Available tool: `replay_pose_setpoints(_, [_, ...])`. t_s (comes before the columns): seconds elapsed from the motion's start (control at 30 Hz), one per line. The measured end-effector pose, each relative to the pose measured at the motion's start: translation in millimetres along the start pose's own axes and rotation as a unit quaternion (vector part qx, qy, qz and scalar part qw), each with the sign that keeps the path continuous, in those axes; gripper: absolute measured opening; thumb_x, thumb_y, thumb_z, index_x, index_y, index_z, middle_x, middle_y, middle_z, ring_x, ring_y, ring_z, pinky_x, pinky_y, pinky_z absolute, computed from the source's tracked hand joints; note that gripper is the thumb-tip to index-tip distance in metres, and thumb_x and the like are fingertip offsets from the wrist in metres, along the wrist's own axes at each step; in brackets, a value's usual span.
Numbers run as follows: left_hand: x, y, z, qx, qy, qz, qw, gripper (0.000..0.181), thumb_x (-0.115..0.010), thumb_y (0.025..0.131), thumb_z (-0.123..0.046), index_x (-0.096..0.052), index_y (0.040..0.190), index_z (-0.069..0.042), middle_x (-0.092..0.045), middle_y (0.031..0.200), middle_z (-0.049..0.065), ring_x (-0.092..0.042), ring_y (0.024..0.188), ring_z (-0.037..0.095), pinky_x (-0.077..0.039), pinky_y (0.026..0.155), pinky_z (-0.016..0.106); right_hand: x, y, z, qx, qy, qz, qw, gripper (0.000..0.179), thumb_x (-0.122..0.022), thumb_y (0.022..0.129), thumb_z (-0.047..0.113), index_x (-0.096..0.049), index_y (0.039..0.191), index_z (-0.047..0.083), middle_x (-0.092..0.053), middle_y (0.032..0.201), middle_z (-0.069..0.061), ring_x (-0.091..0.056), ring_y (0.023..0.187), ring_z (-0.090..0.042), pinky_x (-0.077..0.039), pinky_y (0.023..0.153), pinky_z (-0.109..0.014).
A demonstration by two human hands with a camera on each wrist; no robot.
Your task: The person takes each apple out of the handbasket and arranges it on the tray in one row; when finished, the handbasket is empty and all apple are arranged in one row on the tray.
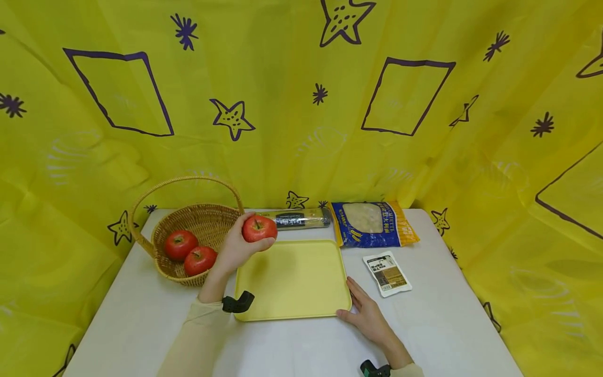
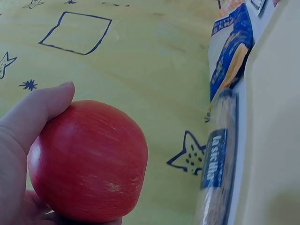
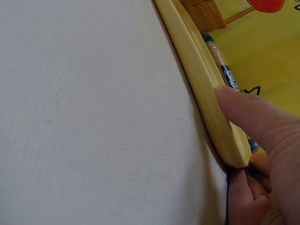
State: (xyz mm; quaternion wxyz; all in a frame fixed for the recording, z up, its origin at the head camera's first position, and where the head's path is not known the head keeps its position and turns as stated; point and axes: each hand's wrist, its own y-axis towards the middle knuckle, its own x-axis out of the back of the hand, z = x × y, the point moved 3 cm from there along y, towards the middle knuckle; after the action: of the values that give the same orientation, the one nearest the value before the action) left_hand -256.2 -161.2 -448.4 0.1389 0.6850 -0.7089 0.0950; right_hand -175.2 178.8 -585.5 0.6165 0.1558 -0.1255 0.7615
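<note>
My left hand [image 1: 237,248] grips a red apple [image 1: 260,229], held up over the far left corner of a yellow tray [image 1: 297,283]. Seen from the left wrist, the thumb lies along the upper side of the apple [image 2: 91,161], and the other fingers are mostly hidden behind it. At the tray's near right corner, my right hand [image 1: 367,317] holds the rim. Its thumb presses the rim [image 3: 206,101] in the right wrist view, with the fingers curled at the corner. Two more red apples [image 1: 181,245] sit in a wicker basket [image 1: 207,222] to the left.
Behind the tray lies a clear pack of pasta [image 1: 301,219] with a dark label. A blue and orange bag [image 1: 372,225] is at the back right, with a small white and brown packet [image 1: 387,274] in front. Yellow patterned cloth [image 1: 282,78] hangs around the white table [image 1: 447,324].
</note>
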Motion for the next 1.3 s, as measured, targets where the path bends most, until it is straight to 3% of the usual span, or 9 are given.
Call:
replay_pose_setpoints(0.43, [-45.8,-1.6,-1.5,-0.023,-0.009,0.038,0.9989,0.09,-0.087,0.073,-0.029,-0.037,0.145,-0.006,-0.052,0.129,0.016,-0.055,0.111,0.031,-0.051,0.087,0.045,0,-0.3,0,0.003,-0.002,0.001,1.0,0.09,-0.084,0.078,0.012,-0.031,0.146,-0.011,-0.024,0.156,-0.02,-0.026,0.14,-0.032,-0.031,0.105,-0.029])
replay_pose_setpoints(0.8, [-82.9,0.2,16.6,-0.016,-0.021,0.072,0.997,0.085,-0.088,0.072,-0.032,-0.043,0.141,-0.011,-0.055,0.127,0.013,-0.056,0.109,0.03,-0.051,0.085,0.045,0,0.1,-1,0.003,0.0,0.005,1.0,0.089,-0.083,0.078,0.012,-0.031,0.147,-0.01,-0.024,0.156,-0.02,-0.026,0.141,-0.031,-0.031,0.106,-0.029])
replay_pose_setpoints(1.3, [-140.9,1.7,30.8,-0.007,-0.004,0.115,0.9933,0.089,-0.088,0.071,-0.034,-0.042,0.142,-0.006,-0.055,0.126,0.013,-0.056,0.108,0.028,-0.05,0.088,0.043,1,-1.2,3,0.013,0.015,0.0,0.9998,0.085,-0.082,0.079,0.005,-0.033,0.147,-0.008,-0.026,0.155,-0.02,-0.027,0.14,-0.03,-0.032,0.106,-0.032])
